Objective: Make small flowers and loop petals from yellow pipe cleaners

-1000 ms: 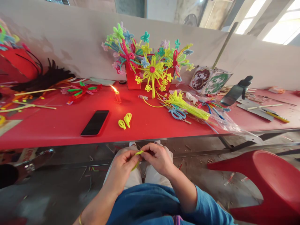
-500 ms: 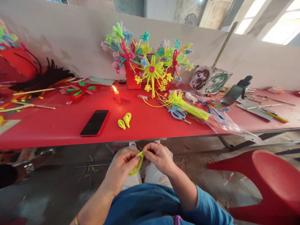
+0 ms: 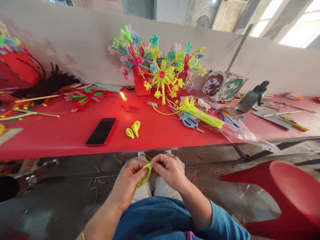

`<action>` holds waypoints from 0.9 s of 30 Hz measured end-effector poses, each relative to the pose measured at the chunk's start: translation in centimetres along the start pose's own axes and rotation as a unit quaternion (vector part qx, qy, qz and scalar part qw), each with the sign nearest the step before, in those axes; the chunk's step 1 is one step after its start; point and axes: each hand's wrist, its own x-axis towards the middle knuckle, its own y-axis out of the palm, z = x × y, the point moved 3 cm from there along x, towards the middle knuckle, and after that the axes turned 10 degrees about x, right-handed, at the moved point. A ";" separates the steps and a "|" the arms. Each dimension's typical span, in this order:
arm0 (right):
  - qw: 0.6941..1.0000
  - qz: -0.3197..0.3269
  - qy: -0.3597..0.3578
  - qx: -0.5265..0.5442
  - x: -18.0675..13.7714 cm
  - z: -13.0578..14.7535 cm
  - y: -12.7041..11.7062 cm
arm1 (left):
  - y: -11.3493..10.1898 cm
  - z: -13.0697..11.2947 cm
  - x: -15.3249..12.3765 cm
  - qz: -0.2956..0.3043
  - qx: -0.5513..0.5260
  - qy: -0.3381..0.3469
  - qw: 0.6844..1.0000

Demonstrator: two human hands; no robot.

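A: Where does the yellow-green loop (image 3: 144, 180) lie relative to the left hand (image 3: 131, 178)?
B: At its fingertips. The strand is pinched between thumb and fingers, and its bend hangs just below them, on the side facing the other hand.

A: And relative to the right hand (image 3: 171, 170)?
B: At the tips of thumb and forefinger, which meet on the loop's upper end; the rest slants down and away, toward the left hand.

A: How far open are the hands?
B: Neither is spread. Both have the fingers curled, with thumb tips closed on the loop; the two sets of fingertips are near each other.

A: Where is the whole held?
B: Above the lap, on the near side of the edge of the red table (image 3: 62, 136).

A: What lies closest on that surface?
B: A pair of yellow loops (image 3: 135, 128), side by side, beyond the hands. A phone (image 3: 101, 131) lies left of the pair, a lit candle (image 3: 125, 104) stands behind it, and blue-handled scissors (image 3: 189, 121) rest to the right, beside a bundle of yellow stems (image 3: 205, 116).
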 end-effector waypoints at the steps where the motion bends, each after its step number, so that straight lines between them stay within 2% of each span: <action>1: 1.000 0.001 0.001 -0.006 0.0 0.0 0.0 | 0.0 0.0 0.0 0.000 -0.002 0.004 1.000; 7: 0.999 -0.010 0.008 -0.045 -0.1 0.2 -0.2 | 0.3 -0.1 0.0 0.024 0.027 0.020 0.999; 10: 0.997 -0.031 0.003 -0.075 -0.2 0.2 -0.2 | 0.3 -0.1 -0.1 0.007 0.079 0.022 0.997; 12: 0.998 -0.022 0.000 -0.055 -0.3 0.1 -0.1 | 0.2 -0.2 -0.1 -0.004 0.092 0.025 0.995; 17: 0.996 0.050 0.011 0.076 -0.2 -0.5 0.1 | 0.4 -0.3 -0.1 0.034 0.021 0.025 0.999; 22: 0.982 0.095 0.028 0.160 0.0 -0.6 -0.2 | 0.9 0.0 -0.3 0.094 -0.078 -0.021 0.992; 25: 0.982 0.102 0.021 0.158 -0.1 -0.6 -0.2 | 1.0 0.4 -0.3 0.116 -0.115 -0.057 0.985; 27: 0.988 0.093 0.009 0.123 -0.2 -0.5 -0.3 | 0.8 0.7 -0.2 0.109 -0.122 -0.069 0.984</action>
